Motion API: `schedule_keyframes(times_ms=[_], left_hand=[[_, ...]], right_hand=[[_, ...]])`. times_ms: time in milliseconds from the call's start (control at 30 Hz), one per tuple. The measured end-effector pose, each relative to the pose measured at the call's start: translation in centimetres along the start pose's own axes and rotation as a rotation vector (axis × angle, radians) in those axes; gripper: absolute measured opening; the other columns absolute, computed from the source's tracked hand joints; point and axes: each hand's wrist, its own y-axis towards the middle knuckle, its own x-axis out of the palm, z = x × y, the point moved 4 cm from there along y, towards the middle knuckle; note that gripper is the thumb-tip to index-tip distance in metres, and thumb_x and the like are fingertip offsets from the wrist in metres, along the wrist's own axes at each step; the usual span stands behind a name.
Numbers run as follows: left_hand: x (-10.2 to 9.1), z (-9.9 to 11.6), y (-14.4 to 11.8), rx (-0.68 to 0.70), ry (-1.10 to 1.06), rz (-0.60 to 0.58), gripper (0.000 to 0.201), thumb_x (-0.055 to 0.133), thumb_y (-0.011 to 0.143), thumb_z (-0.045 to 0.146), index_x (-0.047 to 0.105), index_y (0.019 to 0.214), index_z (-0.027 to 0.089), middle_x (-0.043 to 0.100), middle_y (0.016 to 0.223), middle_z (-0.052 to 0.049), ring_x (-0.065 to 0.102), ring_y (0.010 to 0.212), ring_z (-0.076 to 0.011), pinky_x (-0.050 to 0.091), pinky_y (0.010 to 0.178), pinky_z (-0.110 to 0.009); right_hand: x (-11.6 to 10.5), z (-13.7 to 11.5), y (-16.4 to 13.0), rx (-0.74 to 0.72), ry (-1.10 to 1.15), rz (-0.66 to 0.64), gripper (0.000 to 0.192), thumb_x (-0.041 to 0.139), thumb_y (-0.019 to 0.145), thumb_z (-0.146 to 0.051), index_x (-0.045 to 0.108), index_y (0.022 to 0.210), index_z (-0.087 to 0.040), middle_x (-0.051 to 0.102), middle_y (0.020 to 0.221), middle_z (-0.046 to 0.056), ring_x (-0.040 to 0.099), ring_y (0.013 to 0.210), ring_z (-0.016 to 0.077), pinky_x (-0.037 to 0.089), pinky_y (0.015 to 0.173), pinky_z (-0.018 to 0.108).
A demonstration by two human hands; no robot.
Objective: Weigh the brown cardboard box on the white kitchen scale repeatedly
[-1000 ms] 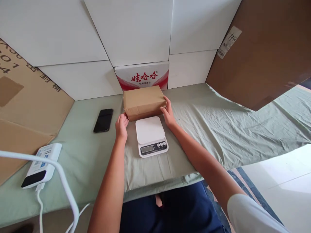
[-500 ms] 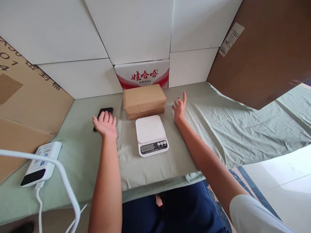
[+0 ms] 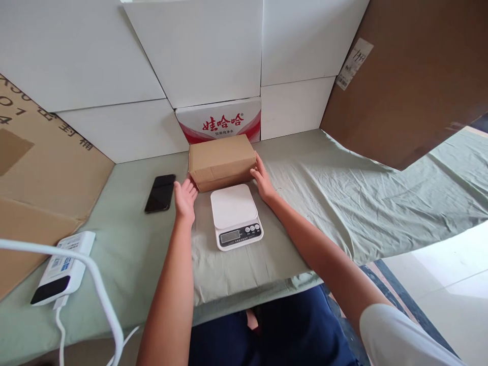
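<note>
Both hands open, flanking cardboard box [image 3: 222,161]: left hand [image 3: 185,198] at 9 o'clock, seemingly touching; right hand [image 3: 262,179] at 3, touching.

The cardboard box [image 3: 221,161] sat right behind the scale [image 3: 235,215] on the cloth-covered table [image 3: 343,203], with the phone [image 3: 160,193] off to its left and a printed carton [image 3: 221,121] standing behind it against the wall.
</note>
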Motion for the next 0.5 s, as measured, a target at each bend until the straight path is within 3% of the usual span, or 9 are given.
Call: schedule_keyframes(times_ms=[133, 267, 500], left_hand=[[0.2, 1.8, -1.2, 0.184, 0.034, 0.038, 0.1, 0.043, 0.074, 0.089, 0.062, 0.138, 0.015, 0.046, 0.156, -0.023, 0.04, 0.147, -0.0356, 0.029, 0.12, -0.049], [-0.2, 3.1, -5.1, 0.332, 0.052, 0.095, 0.094, 0.051, 0.074, 0.086, 0.064, 0.136, 0.017, 0.057, 0.147, -0.021, 0.049, 0.141, -0.037, 0.035, 0.117, -0.05], [-2.2, 1.3, -12.9, 0.347, 0.104, 0.151, 0.083, 0.052, 0.081, 0.078, 0.067, 0.134, 0.016, 0.063, 0.14, -0.021, 0.052, 0.137, -0.0379, 0.039, 0.115, -0.053]], right_hand=[[0.0, -2.4, -0.8, -0.111, -0.011, 0.009, 0.089, 0.054, 0.089, -0.068, 0.016, 0.161, -0.033, 0.019, 0.171, -0.002, 0.023, 0.157, 0.0278, 0.022, 0.13, 0.048], [-0.3, -4.7, -3.9, -0.166, -0.072, -0.012, 0.084, 0.053, 0.092, -0.065, 0.016, 0.161, -0.035, 0.023, 0.169, 0.001, 0.027, 0.156, 0.0286, 0.028, 0.128, 0.05], [-0.9, -5.7, -10.5, -0.102, -0.105, -0.015, 0.08, 0.052, 0.094, -0.063, 0.019, 0.16, -0.034, 0.028, 0.165, 0.006, 0.036, 0.15, 0.0305, 0.035, 0.123, 0.052]])
